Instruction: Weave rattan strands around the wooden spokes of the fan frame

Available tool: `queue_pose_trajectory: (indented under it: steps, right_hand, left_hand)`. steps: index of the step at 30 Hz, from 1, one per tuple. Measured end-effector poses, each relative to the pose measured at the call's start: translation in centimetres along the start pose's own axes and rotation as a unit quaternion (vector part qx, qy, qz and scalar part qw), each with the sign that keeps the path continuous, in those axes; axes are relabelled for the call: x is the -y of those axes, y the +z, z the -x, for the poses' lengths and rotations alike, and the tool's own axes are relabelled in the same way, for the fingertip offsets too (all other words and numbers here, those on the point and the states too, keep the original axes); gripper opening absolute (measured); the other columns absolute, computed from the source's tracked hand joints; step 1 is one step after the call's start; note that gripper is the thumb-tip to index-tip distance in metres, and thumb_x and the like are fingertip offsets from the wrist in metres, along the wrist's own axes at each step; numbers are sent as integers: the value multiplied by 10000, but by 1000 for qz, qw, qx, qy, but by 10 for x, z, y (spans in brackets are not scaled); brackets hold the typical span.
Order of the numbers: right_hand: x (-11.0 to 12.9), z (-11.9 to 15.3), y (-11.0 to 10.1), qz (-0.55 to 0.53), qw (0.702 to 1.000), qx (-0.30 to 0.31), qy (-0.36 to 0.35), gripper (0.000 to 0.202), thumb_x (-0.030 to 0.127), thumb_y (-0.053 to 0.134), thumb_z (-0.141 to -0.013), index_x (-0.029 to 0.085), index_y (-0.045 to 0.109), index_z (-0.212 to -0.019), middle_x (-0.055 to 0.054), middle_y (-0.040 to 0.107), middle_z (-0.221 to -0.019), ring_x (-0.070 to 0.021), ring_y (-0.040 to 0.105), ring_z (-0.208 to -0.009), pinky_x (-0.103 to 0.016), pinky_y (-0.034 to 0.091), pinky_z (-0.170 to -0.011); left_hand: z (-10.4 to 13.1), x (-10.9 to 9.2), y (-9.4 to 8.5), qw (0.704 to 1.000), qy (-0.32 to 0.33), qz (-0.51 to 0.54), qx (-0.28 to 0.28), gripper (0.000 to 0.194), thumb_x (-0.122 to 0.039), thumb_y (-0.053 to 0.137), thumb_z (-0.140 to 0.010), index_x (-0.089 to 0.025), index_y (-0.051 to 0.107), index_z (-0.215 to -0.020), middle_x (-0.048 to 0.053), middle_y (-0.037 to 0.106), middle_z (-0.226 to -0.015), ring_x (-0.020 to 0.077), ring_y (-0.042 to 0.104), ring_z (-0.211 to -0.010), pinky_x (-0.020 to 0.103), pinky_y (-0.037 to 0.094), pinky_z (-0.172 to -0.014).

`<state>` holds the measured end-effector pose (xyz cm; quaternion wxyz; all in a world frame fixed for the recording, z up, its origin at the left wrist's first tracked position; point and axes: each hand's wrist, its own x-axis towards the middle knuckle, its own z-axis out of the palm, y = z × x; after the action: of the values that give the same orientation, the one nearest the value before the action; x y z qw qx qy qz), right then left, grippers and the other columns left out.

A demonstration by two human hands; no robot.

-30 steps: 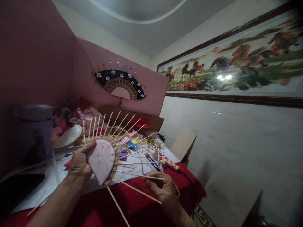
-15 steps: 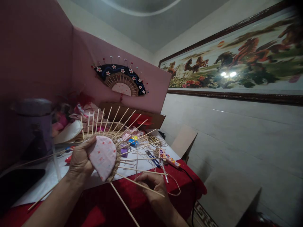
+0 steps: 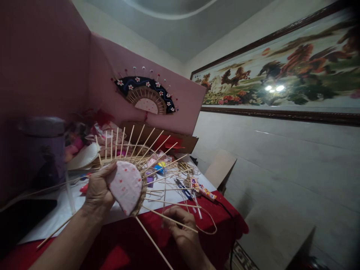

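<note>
My left hand [image 3: 99,187] is closed on a half-round fan base [image 3: 126,185], covered in pale cloth with small red spots, thumb on its front face. Thin wooden sticks [image 3: 161,150] fan out from its curved edge, which has a woven brown cord border [image 3: 143,191]. My right hand [image 3: 181,227] is below the lower sticks with fingers pinched together on a thin strand of cord [image 3: 164,191]. That strand runs upward across the sticks, and a loose loop of cord [image 3: 216,225] curves out to the right. One stick passes across the right hand.
Scissors [image 3: 182,188] and a flower-patterned glue gun [image 3: 202,189] lie on the white sheet over the red tablecloth [image 3: 230,217]. A purple cup [image 3: 45,153] stands left, near a dark flat object [image 3: 30,219]. A finished fan [image 3: 146,93] hangs on the pink board behind.
The whole view has shifted slightly, so everything appears a little further right. Both hands keep their holds, and the fan base looks hardly changed in pose.
</note>
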<state>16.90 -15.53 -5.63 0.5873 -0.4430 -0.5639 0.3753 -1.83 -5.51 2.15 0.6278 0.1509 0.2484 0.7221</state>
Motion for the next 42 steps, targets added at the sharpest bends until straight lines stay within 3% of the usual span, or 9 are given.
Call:
queue_pose_trajectory:
  steps: [10,20,26,33,38,42]
  right_hand:
    - [-7,1,7,-40,999,-25,21,252,399,672,-716,154,616,-706,10,562,-621,-104,472,-584,-208,385,-564]
    - [-2,6,10,-24,999,-25,21,278,425,650,-736,161,594,-670,15,516,-589,-108,442,-572,-220,362,-554]
    - [-12,4,15,-5,999,-45,-24,231,399,659,-729,169,645,-710,-16,573,-645,-143,526,-619,-240,419,-585]
    - [-15,-3,27,-28,999,-14,-39,131,300,684,-711,170,702,-722,-38,637,-713,-167,589,-682,-257,465,-619]
    - [-15,-8,28,51,993,-2,-109,115,201,638,-754,220,732,-818,-40,683,-776,-189,613,-769,-303,471,-731]
    - [-8,-7,15,164,967,41,-192,220,152,595,-794,264,713,-941,-49,687,-888,-199,591,-880,-337,435,-822]
  left_hand:
    - [0,1,0,1000,9,6,-5,174,-29,514,-731,-147,603,-639,-2,656,-517,119,611,-448,210,539,-475]
    - [2,1,0,1000,4,-8,-5,152,-25,525,-697,-145,617,-675,15,667,-571,149,621,-480,272,556,-504]
    - [3,1,1,1000,7,-13,-14,139,-45,533,-701,-146,607,-642,11,658,-550,144,612,-468,263,547,-496]
    - [4,1,2,1000,0,-14,-14,130,-25,524,-703,-119,608,-673,16,670,-548,142,623,-476,249,537,-499]
    - [4,1,2,1000,14,-16,-8,137,-37,520,-720,-123,625,-701,16,683,-572,145,635,-503,244,538,-507]
    - [3,0,1,1000,5,-13,-5,145,-29,515,-718,-123,621,-688,13,682,-582,141,631,-509,260,545,-521]
